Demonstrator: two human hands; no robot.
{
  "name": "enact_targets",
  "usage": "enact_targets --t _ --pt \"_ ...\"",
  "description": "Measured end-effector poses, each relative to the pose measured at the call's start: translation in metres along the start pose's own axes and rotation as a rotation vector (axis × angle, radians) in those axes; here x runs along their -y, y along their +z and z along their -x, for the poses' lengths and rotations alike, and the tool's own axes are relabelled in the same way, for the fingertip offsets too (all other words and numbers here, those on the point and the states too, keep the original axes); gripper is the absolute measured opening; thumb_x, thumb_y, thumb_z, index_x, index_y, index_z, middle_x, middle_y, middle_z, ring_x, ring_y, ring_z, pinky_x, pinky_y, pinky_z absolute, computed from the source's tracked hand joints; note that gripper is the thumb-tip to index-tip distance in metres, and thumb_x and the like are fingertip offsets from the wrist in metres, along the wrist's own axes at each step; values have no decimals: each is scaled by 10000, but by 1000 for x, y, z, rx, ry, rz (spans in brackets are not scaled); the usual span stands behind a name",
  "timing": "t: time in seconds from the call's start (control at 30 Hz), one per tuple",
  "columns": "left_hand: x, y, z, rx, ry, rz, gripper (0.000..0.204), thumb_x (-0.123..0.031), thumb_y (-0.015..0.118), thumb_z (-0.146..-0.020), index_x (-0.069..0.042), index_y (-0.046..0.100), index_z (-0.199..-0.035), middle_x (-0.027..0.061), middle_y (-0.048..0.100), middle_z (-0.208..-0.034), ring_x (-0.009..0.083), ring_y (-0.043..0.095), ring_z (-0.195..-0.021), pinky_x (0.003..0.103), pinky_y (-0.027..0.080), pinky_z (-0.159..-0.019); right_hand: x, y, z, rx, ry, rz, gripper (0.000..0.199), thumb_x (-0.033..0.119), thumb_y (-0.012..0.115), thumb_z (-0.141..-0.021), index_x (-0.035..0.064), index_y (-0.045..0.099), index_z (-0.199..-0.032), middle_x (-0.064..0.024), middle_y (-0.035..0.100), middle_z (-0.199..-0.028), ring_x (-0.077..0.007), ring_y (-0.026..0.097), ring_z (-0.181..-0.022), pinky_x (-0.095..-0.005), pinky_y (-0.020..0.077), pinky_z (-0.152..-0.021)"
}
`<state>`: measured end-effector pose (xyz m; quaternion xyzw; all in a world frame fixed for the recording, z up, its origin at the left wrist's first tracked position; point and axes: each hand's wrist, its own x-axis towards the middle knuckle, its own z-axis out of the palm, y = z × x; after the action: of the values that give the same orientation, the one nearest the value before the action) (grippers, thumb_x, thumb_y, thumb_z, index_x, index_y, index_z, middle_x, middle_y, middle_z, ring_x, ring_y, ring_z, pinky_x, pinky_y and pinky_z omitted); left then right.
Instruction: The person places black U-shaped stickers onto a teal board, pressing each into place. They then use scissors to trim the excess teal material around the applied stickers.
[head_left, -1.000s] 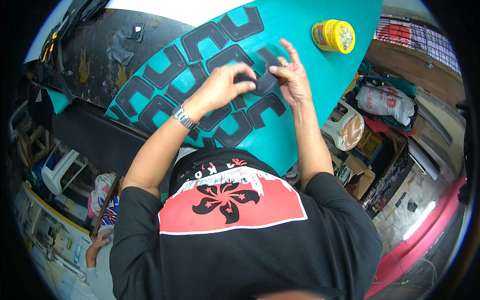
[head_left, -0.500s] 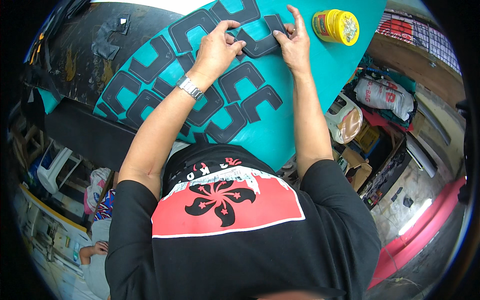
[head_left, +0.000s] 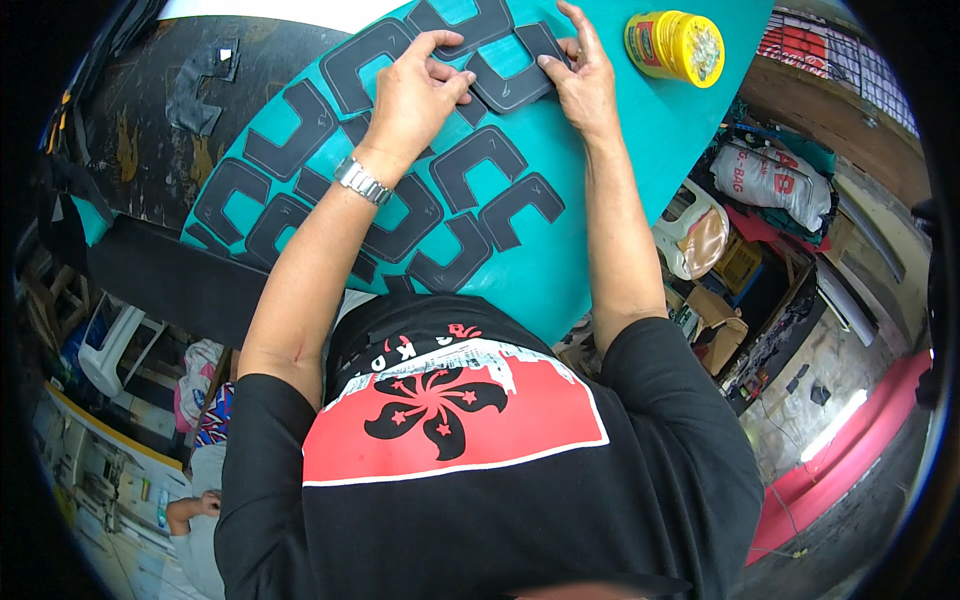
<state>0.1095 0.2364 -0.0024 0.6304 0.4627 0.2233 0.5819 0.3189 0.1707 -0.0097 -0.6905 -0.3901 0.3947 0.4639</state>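
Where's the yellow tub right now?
In the head view, the yellow tub sits at the upper right on the teal sheet, just to the right of the person's right hand.

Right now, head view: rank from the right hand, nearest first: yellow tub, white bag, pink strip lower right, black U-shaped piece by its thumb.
From the right hand:
1. black U-shaped piece, left, at the thumb
2. yellow tub, right
3. white bag, farther right
4. pink strip, lower right
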Motion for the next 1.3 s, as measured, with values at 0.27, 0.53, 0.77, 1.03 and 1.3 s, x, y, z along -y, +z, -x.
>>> enact_targets --t 0.27,0.53,0.77,1.03,1.3 --pt "-6 3 1 -15 -7 -40 388 -81 727 -875 -54 597 -1239 99 740 -804 181 752 -752 285 590 -665 1 -1 2 -22 -49 75 720 -93 639 -844 123 427 -1498 -46 650 -934 -81 592 -832 -221 484 -706" --pt "-6 1 -3 14 23 -160 411 -96 740 -882 -58 592 -1263 90 747 -848 134 740 -743 256 586 -663 1 -2 1 -15 -56 24 725 -103 631 -843 126 424 -1500 -49 657 -938 -85 607 -843 -224 500 -729" --pt "0 4 -5 -1 101 -233 402 -92 745 -871 -71 604 -1247 72 734 -808 129 733 -723 250 585 -659 5 -1 3 -46 -55 51 724 -95 637 -846 132 425 -1500 -55 659 -940 -91 613 -841 -230 506 -721" --pt "-2 4 -6 -4 146 -316 413 -111 757 -856 -89 612 -1242 78 728 -794 156 729 -725 285 583 -668 3 1 1 -55 -86 54 726 -92 646 -841 129 426 -1497 -55 661 -943 -93 612 -831 -225 505 -716" --pt "-6 5 1 18 179 -511 429 -136 768 -836 -119 626 -1240 44 718 -961 196 704 -846 323 570 -748 3 1 0 -66 -80 71 736 -86 660 -832 136 429 -1494 -59 664 -932 -93 615 -836 -226 513 -708"
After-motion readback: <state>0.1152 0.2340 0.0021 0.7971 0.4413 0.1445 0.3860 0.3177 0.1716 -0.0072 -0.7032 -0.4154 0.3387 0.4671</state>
